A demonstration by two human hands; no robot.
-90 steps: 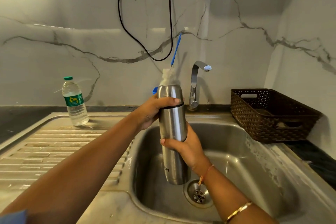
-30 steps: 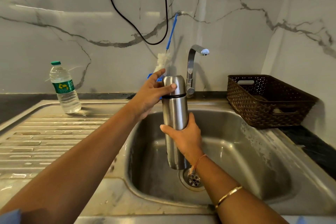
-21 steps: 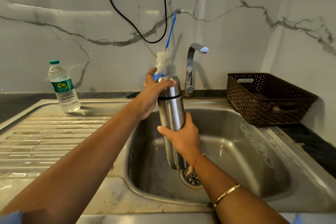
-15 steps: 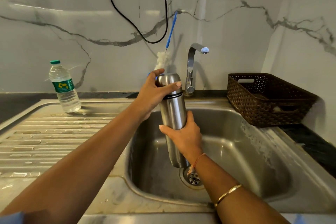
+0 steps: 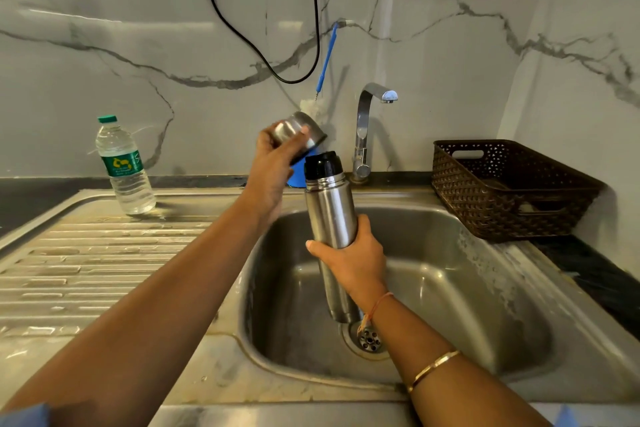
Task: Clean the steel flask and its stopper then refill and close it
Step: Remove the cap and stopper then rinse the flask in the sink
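Over the sink (image 5: 450, 270), the steel flask (image 5: 330, 218) stands nearly upright, with the right hand (image 5: 349, 260) wrapped round its mid-body. It is rigid and smooth-walled, probably slippery once wet and heavier if full, so a full-fist grip at the middle suits it best. The left hand (image 5: 273, 163) grips the steel cap (image 5: 298, 130), which is clear of the neck, tilted, just beside it. The black stopper (image 5: 322, 165) sits in the mouth; being small, it likely needs a fingertip twist.

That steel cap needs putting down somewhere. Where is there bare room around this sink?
For the cap, the ribbed drainboard is bare from the water bottle forward to the near edge. The basin floor right of the drain is free too. Crowded: behind the flask, tap and brush stand close; the basket fills the right corner.
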